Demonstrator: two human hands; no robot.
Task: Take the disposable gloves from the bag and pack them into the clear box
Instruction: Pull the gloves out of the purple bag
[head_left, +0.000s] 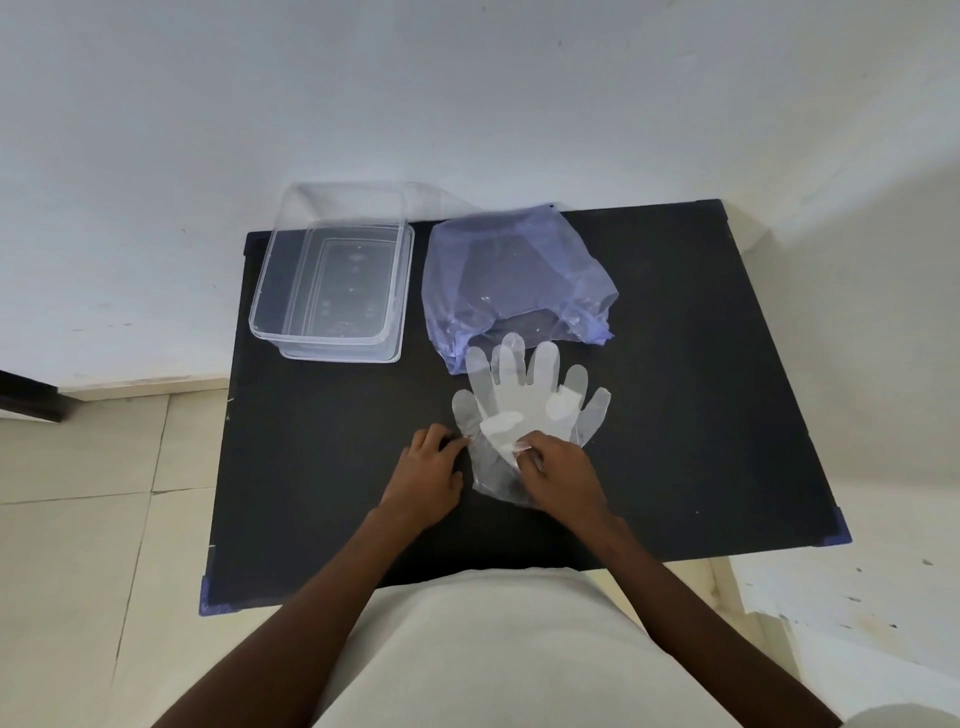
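Observation:
A stack of thin clear disposable gloves (524, 395) lies flat on the black table (701, 389), fingers pointing away from me. My right hand (558, 470) pinches the gloves at the wrist end, with a white crumpled fold between its fingertips. My left hand (428, 473) rests on the table with its fingertips touching the left edge of the gloves. Just behind the gloves lies the pale purple plastic bag (514, 275), its mouth facing me. The clear box (337, 275) stands open at the table's far left, with nothing in it.
The clear box sits on its lid (395, 348), which shows beneath its near right edge. A white wall rises right behind the table. Tiled floor lies to the left, and a pale ledge runs along the right.

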